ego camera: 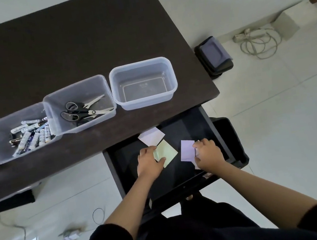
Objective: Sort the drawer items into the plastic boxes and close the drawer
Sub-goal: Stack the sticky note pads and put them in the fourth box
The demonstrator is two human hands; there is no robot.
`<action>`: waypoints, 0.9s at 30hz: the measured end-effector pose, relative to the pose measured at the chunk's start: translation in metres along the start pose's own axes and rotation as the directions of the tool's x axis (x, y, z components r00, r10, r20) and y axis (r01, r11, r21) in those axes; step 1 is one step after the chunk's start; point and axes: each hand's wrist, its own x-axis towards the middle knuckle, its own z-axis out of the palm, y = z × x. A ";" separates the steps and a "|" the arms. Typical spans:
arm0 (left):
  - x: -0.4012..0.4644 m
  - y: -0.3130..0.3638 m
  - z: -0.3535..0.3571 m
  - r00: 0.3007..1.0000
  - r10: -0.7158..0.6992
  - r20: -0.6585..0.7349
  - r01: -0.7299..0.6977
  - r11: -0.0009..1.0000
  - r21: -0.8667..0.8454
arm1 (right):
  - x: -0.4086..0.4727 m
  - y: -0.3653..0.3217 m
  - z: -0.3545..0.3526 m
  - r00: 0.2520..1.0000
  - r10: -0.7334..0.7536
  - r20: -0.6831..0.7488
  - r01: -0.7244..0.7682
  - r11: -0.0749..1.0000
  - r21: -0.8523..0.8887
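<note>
Fingers (160,161) of the left hand (148,165) are pinching a pale green square paper pad (167,152); right hand (208,156) is gripping a lilac pad (186,149) at lower centre. Clear rectangular plastic box (173,85) at centre is sitting empty; open black drawer (183,183) is awaiting closing.

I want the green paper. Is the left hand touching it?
Touching. The head view shows the left hand gripping the green paper, thumb over its lower edge.

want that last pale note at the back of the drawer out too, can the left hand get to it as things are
Probably yes: the pale note lies uncovered just beyond the left hand, but that hand already grips the green note.
</note>
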 end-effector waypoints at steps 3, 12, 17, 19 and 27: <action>0.010 0.007 0.014 0.984 -0.171 -0.049 0.165 0.979 -0.119 | 0.001 0.012 0.005 0.996 0.024 0.086 -0.022 0.999 -0.028; 0.012 -0.007 0.041 0.969 -0.228 -0.096 0.222 0.972 -0.073 | 0.013 0.023 -0.008 0.978 -0.049 0.201 0.060 0.997 -0.052; 0.002 -0.010 0.044 0.955 -0.296 -0.030 0.284 0.936 -0.208 | 0.022 0.014 -0.024 0.950 -0.180 0.255 0.262 0.905 -0.335; -0.002 -0.013 0.043 0.959 -0.284 -0.024 0.265 0.921 -0.285 | 0.028 0.014 -0.031 0.943 -0.180 0.278 0.253 0.933 -0.254; -0.020 -0.025 0.035 0.972 -0.229 0.059 0.233 0.892 -0.387 | 0.031 0.006 -0.050 0.963 -0.164 0.212 0.106 0.960 0.257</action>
